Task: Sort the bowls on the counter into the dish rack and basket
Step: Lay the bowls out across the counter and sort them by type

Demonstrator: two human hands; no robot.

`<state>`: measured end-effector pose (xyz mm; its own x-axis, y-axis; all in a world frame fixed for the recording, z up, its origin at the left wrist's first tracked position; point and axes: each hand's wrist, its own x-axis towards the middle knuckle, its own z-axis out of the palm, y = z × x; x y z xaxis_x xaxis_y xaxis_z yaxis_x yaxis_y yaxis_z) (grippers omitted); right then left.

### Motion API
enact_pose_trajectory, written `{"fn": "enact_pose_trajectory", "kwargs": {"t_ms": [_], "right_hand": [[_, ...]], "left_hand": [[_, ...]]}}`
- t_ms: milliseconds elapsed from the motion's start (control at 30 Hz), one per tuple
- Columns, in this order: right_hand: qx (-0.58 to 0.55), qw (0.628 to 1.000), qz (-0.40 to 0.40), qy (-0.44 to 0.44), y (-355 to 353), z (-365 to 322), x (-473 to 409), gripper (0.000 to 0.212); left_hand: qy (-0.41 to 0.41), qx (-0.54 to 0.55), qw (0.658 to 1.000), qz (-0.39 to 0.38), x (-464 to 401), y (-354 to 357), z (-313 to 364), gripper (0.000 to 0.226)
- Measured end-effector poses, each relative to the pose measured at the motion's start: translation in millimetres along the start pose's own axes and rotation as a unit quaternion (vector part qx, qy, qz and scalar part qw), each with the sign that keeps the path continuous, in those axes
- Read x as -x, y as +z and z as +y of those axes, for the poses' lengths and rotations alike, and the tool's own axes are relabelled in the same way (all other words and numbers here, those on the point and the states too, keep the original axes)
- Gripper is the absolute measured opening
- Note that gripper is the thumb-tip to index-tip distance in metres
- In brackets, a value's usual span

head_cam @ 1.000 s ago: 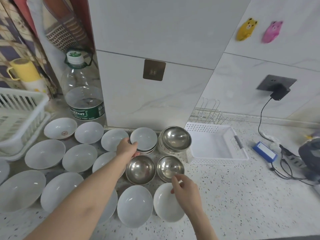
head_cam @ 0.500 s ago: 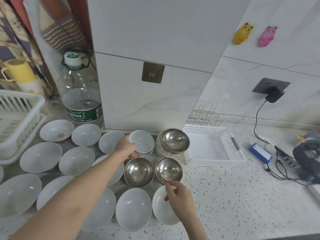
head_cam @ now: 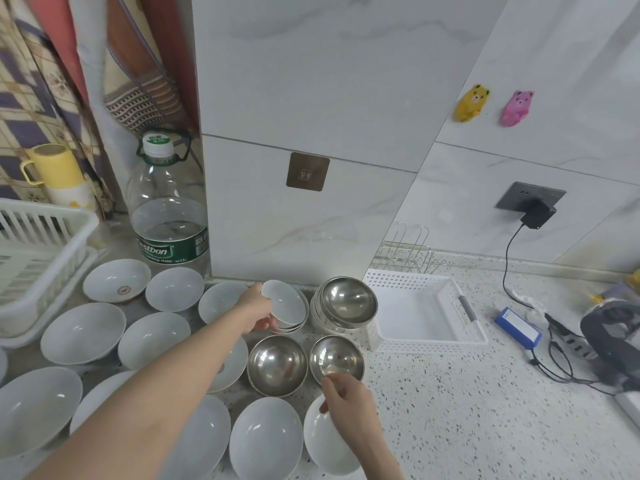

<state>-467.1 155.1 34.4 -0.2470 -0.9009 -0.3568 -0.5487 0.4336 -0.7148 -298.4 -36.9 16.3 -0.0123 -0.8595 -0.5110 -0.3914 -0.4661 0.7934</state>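
Basket (head_cam: 429,308) holds nothing; left grip (head_cam: 258,311) clamps a tilted white bowl (head_cam: 284,303), right grip (head_cam: 346,398) pinches a steel bowl (head_cam: 336,356).

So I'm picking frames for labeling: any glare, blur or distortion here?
Head view: bright highlights glint in the steel bowls; wide-angle bending curves the wall tile edges; the left hand and white bowl look sharp, hardly blurred.

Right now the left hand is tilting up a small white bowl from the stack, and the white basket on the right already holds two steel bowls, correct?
Not quite. The head view shows the white basket holding no bowls; the steel bowls stand on the counter beside it. The rest holds: the left hand is tilting up a small white bowl from the stack.
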Motion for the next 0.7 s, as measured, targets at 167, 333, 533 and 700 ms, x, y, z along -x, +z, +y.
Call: {"fn": "enact_pose_trajectory", "kwargs": {"t_ms": [167,333,533,700], "right_hand": [[-0.013,1.0,-0.007,0.005,1,-4,-9,0.015],[-0.063,0.997,-0.019,0.027,11,-23,-37,0.044],[-0.114,0.99,-0.025,0.078,32,-58,-81,0.028],[-0.137,0.982,-0.001,0.128,56,-69,-113,0.024]], "left_hand": [[-0.017,0.101,0.994,-0.036,14,-19,3,0.039],[-0.042,0.237,0.97,-0.041,30,-52,-7,0.036],[-0.074,0.378,0.923,0.016,53,-85,-30,0.022],[-0.094,0.466,0.879,0.037,73,-107,-51,0.022]]}}
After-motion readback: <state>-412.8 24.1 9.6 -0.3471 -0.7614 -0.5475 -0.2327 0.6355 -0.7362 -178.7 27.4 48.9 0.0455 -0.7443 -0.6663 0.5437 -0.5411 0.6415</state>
